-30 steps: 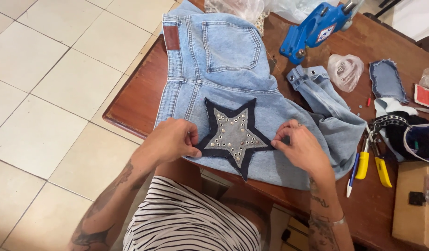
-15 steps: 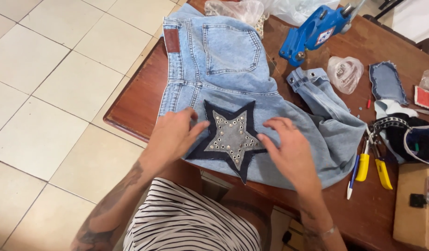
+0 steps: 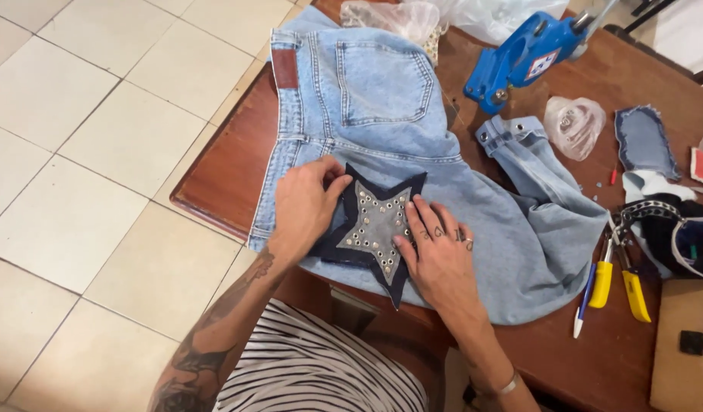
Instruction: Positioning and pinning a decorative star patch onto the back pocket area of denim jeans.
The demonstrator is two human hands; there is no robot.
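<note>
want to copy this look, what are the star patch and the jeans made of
Star patch: looks like grey denim on a dark navy fabric backing, dotted with shiny studs, probably metal. Jeans: light blue washed denim, with visible seams and a brown, leather-like waistband tag.

Under both hands: light-blue denim jeans [image 3: 382, 99], matt woven cloth with a brown leather-like waist patch [image 3: 284, 69]. Between the left hand [image 3: 306, 206] and right hand [image 3: 443, 255]: star patch [image 3: 374, 225] of grey cloth on dark frayed denim, set with shiny metal eyelets. Beneath the cloth: wooden table [image 3: 222, 164], reddish, smooth and semi-gloss. Beyond the right hand: glossy blue metal press [image 3: 523, 53], crinkled clear plastic bag [image 3: 574, 126], pliers [image 3: 618, 275] with yellow plastic grips.
</note>
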